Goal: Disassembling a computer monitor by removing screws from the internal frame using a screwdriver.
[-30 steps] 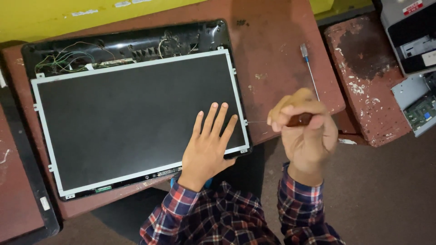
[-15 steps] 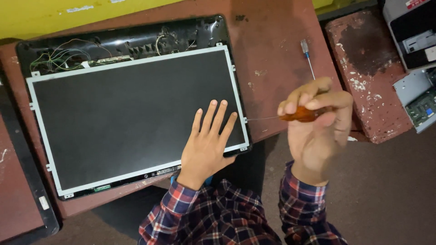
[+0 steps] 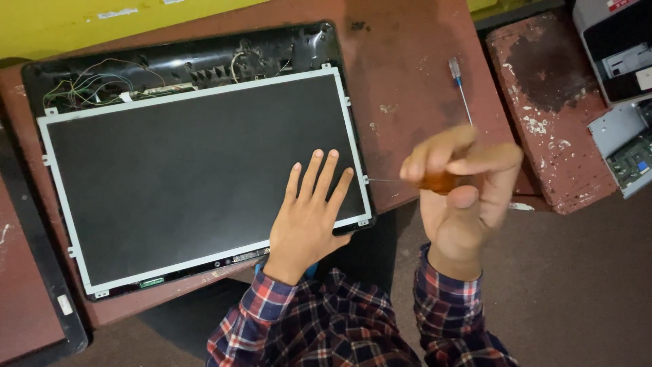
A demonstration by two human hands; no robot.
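A bare flat display panel (image 3: 190,170) with a silver metal frame lies on a reddish-brown table (image 3: 407,75), over a black rear casing (image 3: 190,61) with exposed wires. My left hand (image 3: 309,214) rests flat, fingers spread, on the panel's lower right corner. My right hand (image 3: 462,187) is closed around an orange-handled screwdriver (image 3: 438,181). Its thin shaft points left, with the tip at the small bracket on the panel's right edge (image 3: 365,179).
A second screwdriver (image 3: 460,92) with a clear handle lies on the table to the right. A worn red stool (image 3: 550,109) stands beyond it. Opened computer parts (image 3: 621,88) sit at the far right. A dark bezel strip (image 3: 30,238) lies at the left.
My right hand has turned the orange screwdriver from a raised grip to horizontal and brought its tip left toward the panel's right edge. My left hand has stayed flat on the panel.
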